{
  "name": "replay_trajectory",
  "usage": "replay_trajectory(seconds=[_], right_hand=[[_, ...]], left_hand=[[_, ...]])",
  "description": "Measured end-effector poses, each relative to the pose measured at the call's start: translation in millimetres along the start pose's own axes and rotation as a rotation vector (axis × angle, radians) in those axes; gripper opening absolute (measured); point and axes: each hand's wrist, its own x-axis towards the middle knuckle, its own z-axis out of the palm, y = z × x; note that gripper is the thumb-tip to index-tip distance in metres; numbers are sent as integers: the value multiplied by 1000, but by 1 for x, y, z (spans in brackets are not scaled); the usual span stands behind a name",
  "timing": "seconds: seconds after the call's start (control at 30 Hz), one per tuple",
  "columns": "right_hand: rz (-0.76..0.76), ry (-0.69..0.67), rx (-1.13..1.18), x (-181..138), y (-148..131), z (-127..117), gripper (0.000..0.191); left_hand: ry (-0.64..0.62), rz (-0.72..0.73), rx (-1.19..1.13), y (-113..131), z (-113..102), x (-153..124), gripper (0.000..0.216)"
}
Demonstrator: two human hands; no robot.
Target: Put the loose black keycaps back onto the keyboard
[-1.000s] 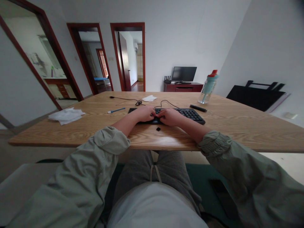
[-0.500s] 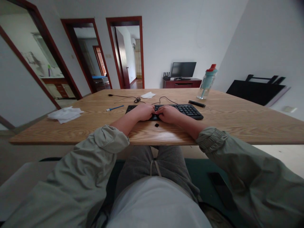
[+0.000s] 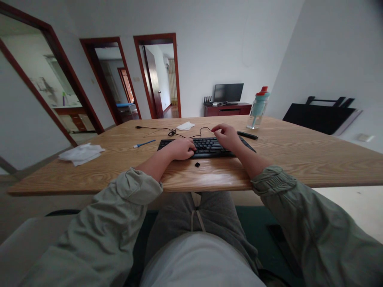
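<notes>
A black keyboard (image 3: pixel 206 147) lies on the wooden table in front of me. My left hand (image 3: pixel 181 149) rests on its left part, fingers bent and closed against the keys and front edge. Above the right half, my right hand (image 3: pixel 226 136) is raised with its fingers curled together; whatever they may hold is too small to make out. Its fingertips are close to the keyboard's cable (image 3: pixel 204 128), and I cannot tell if they touch it. A small black piece, perhaps a keycap (image 3: pixel 197 164), lies between the keyboard and the table's front edge.
Left of the keyboard are a blue brush-like stick (image 3: pixel 145 144) and white tissues (image 3: pixel 82 153). Behind it lie the USB plug (image 3: pixel 138 127) and another tissue (image 3: pixel 186 126). A black stick-like object (image 3: pixel 247 135) and a water bottle (image 3: pixel 257 109) are at the right.
My right hand has lifted away from beside my left hand and moved right and back over the keyboard. My left hand stays on the keyboard. The camera view has tilted up slightly.
</notes>
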Motion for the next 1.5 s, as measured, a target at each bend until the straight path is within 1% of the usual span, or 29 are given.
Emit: replay_trajectory(seconds=[0.07,0.13,0.23,0.27,0.3,0.37,0.4,0.43,0.5,0.57,0.63,0.73,0.8,0.87,0.97,1.07,1.13,1.37,1.5], right_hand=[[-9,7,4,0,0,0,30],[-5,1,4,0,0,0,29],[3,-7,4,1,1,0,28],[-3,-4,6,1,1,0,28],[-11,4,8,1,2,0,28],[-23,18,11,1,3,0,27],[-22,20,11,1,3,0,27],[-18,20,10,1,4,0,27],[-17,15,5,2,4,-1,27],[-21,8,2,2,4,-1,27],[-15,-3,-1,2,3,-2,26],[-38,-13,-15,0,-1,-1,25],[-117,-40,-15,-3,-4,0,24],[-211,-97,-8,-7,-7,3,25],[-301,-175,-13,-13,-12,8,29],[-348,-218,-54,-16,-16,12,28],[-370,-238,-77,-17,-19,14,26],[-362,-244,-103,-20,-27,15,23],[-398,-250,-114,-19,-25,15,26]], left_hand=[[-11,-4,33,2,1,1,34],[8,-4,32,2,1,0,33],[68,19,-115,3,-3,-4,34],[66,26,-183,5,-5,-5,36],[37,29,-244,7,-7,-7,41],[-77,24,-325,14,-10,-9,51],[-133,21,-346,17,-11,-9,50],[-169,17,-359,19,-11,-9,43],[-179,21,-374,20,-10,-8,28],[-142,25,-385,18,-7,-7,22],[-81,16,-404,12,-4,-6,21],[57,-72,-505,0,1,-3,28],[162,-163,-634,-9,4,0,38],[253,-227,-790,-15,8,2,44],[333,-277,-959,-19,11,4,46],[372,-335,-1017,-18,11,4,44],[376,-351,-1040,-17,12,4,44],[366,-320,-1059,-20,17,8,42],[339,-267,-1047,-22,18,9,45]])
